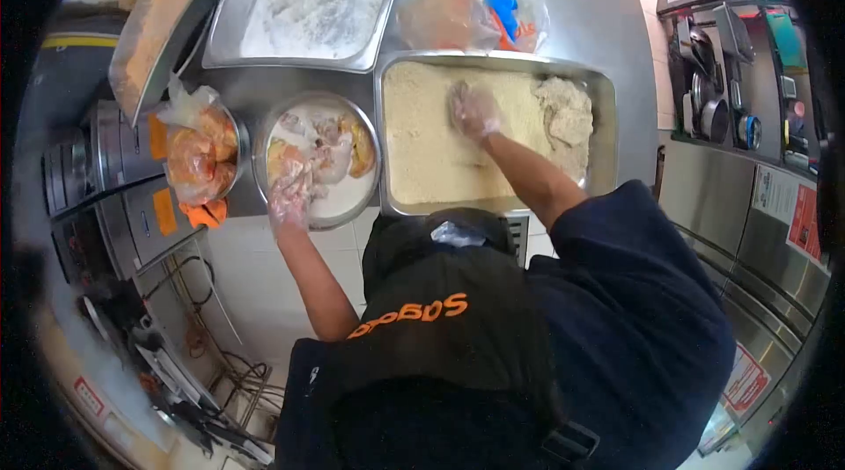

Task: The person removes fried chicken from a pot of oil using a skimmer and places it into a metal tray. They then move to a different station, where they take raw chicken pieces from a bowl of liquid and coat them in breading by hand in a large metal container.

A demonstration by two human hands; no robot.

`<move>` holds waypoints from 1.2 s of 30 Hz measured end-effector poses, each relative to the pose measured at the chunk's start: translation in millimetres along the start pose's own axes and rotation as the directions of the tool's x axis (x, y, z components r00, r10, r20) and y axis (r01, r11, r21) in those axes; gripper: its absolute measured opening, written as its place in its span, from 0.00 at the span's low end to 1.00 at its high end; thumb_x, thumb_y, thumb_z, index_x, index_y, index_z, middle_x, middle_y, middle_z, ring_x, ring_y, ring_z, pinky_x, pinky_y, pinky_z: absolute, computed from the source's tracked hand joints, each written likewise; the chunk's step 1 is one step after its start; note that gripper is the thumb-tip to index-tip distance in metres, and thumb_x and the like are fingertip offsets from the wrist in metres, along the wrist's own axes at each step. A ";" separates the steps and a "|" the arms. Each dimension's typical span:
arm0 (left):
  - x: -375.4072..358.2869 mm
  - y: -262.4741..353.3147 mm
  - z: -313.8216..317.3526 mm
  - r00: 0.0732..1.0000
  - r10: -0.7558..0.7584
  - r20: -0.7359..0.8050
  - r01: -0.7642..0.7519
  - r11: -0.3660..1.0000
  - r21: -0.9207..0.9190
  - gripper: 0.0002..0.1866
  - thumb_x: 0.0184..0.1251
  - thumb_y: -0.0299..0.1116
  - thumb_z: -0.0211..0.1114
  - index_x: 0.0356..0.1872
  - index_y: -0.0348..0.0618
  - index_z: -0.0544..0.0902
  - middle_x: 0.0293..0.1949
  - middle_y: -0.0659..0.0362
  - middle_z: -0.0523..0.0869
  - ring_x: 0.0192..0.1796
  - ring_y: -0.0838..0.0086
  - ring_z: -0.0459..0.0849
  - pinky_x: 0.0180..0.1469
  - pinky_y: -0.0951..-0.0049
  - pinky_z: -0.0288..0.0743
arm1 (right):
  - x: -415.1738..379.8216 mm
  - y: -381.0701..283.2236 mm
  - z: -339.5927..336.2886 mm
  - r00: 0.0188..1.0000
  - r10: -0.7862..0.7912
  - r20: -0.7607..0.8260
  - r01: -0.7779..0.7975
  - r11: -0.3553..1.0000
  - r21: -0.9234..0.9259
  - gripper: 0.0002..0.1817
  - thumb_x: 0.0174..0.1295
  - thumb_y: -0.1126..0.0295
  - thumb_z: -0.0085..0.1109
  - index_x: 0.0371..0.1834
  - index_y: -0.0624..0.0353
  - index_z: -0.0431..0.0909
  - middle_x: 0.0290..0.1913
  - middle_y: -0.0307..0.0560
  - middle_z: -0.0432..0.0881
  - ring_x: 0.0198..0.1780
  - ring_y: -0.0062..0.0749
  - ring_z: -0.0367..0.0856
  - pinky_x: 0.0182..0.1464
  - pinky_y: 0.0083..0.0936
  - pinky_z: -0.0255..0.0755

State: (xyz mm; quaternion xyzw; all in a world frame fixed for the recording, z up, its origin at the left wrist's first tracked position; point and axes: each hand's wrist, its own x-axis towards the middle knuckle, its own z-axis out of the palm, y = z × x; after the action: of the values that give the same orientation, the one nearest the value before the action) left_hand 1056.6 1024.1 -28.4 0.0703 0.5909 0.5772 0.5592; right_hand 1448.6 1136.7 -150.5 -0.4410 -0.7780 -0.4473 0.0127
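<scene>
We work at the stainless steel bench (607, 21). Our gloved left hand (289, 193) grips pale, wet chicken pieces (327, 153) in the round metal bowl (264, 140) at the near edge. Our gloved right hand (473, 111) presses flat, fingers spread, into grainy breadcrumbs filling the rectangular steel tray (603, 140) alongside, likely coating.

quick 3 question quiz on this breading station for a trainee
1. True or false: the right hand rests in the crumb tray.
2. What does the left hand touch? A) the flour tray B) the pieces in the round bowl C) the bagged bowl
3. Fill in: both hands wear clear ____.

Key: 1 true. 2 B. 3 gloves.
</scene>
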 end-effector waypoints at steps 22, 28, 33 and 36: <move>34.8 -22.9 -27.1 0.992 0.035 0.119 -0.051 0.990 0.134 0.23 0.63 0.28 0.52 0.60 0.38 0.63 0.51 0.51 0.73 0.45 0.64 0.79 0.35 0.66 0.79 | 22.3 95.3 -115.6 0.256 -0.408 0.876 -0.854 0.330 0.403 0.34 0.46 0.40 0.57 0.46 0.59 0.76 0.45 0.57 0.78 0.47 0.40 0.76 0.50 0.34 0.67; -13.0 0.8 27.3 0.997 0.055 0.050 -0.060 0.992 0.115 0.20 0.65 0.38 0.53 0.54 0.40 0.68 0.43 0.53 0.78 0.38 0.66 0.80 0.25 0.68 0.76 | -26.5 103.0 -83.4 0.588 -0.400 0.703 -0.774 -0.024 0.633 0.31 0.39 0.50 0.70 0.41 0.62 0.78 0.32 0.53 0.82 0.34 0.36 0.79 0.41 0.29 0.71; 11.1 -2.5 15.2 0.982 -0.142 0.122 0.122 0.981 0.153 0.23 0.62 0.36 0.58 0.57 0.41 0.68 0.50 0.57 0.75 0.48 0.67 0.75 0.40 0.69 0.76 | -4.4 114.4 -115.8 0.861 0.128 0.493 -0.505 0.088 0.859 0.29 0.43 0.53 0.68 0.45 0.60 0.76 0.38 0.54 0.81 0.40 0.36 0.79 0.45 0.29 0.71; 8.1 0.3 18.8 0.967 0.018 0.252 -0.126 0.899 0.419 0.25 0.62 0.38 0.58 0.58 0.39 0.67 0.52 0.56 0.74 0.53 0.67 0.72 0.50 0.72 0.71 | -14.6 95.3 -98.8 0.522 0.049 0.851 -0.795 -0.335 0.507 0.31 0.46 0.55 0.66 0.52 0.59 0.72 0.49 0.53 0.77 0.52 0.35 0.74 0.54 0.27 0.66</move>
State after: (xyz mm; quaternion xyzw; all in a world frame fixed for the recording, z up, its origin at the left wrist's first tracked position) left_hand 1067.4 1041.5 -27.4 0.2842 0.6283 0.4392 0.5758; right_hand 1487.0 1077.1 -32.1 -0.6553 -0.5366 0.4415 0.2962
